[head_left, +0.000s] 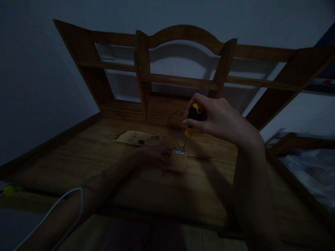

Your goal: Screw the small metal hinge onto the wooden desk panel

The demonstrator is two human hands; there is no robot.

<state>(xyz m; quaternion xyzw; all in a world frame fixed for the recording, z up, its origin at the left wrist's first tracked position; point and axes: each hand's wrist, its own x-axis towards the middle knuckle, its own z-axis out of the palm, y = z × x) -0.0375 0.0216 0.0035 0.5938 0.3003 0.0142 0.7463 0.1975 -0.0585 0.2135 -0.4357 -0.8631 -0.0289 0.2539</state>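
Note:
My right hand [209, 115] is wrapped round the yellow and black handle of a screwdriver [195, 114]. The screwdriver's metal shaft slants down, and its tip meets the right end of a small silver hinge [178, 151]. The hinge lies along the upper edge of a small light wooden piece [179, 163] on the wooden desk [104, 174]. At the left side of this piece, my left hand [156, 156] rests low with its fingers bent against the edge. It is in shadow, and whether the fingers pinch the piece is hard to see.
A wooden shelf unit [180, 80] stands along the back of the desk against the wall. Left of the hinge lies a flat, stained light board or sheet [138, 138]. A white cord [81, 198] loops over my left forearm. Something yellow [9, 190] sits at the left front edge.

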